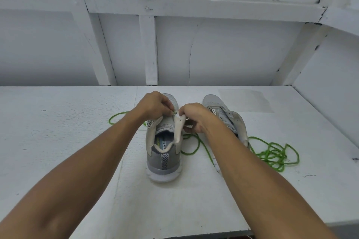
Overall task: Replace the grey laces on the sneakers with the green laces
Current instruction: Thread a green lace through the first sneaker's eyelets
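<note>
Left hand [153, 104], seemingly at green lace [175, 112]

— What sort of place is this feed coming from?

— From my end it looks like a plain home-built booth, closer to a shed or workshop than a living room. I can't pin it down further. The far wall [233, 54] is white-painted panels set in a timber frame [147, 44] of uprights under a crossbeam [194, 6], with paint chipped dark at the joints.

— And the work surface?

— A table [58, 132] of rough white boards, with a seam [137, 93] running near to far. On the right a side wall [334, 87], framed the same way, meets the far wall at a corner, so the bench is boxed in.
</note>
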Demonstrator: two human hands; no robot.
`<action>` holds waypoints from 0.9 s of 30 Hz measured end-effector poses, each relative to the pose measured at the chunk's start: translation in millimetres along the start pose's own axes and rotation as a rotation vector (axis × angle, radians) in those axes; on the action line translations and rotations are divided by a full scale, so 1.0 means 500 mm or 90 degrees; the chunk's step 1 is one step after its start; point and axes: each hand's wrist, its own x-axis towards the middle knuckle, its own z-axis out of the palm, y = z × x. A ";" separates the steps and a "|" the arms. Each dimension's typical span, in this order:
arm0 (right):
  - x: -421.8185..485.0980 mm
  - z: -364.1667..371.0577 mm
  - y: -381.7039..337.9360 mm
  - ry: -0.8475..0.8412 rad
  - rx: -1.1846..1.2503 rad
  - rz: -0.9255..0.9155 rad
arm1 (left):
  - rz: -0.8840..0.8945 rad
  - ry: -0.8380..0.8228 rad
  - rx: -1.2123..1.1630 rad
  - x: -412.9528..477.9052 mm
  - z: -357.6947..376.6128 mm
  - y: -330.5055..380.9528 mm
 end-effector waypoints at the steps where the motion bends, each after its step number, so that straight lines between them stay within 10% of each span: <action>1: 0.000 -0.001 0.000 -0.001 0.000 -0.002 | 0.000 0.003 0.004 0.001 0.001 0.001; 14: -0.013 -0.019 -0.051 -0.067 -0.192 -0.026 | -0.026 0.047 0.034 0.009 0.006 0.010; 27: 0.032 -0.046 -0.082 0.180 -0.263 -0.312 | -0.113 0.149 -0.009 -0.104 0.019 -0.007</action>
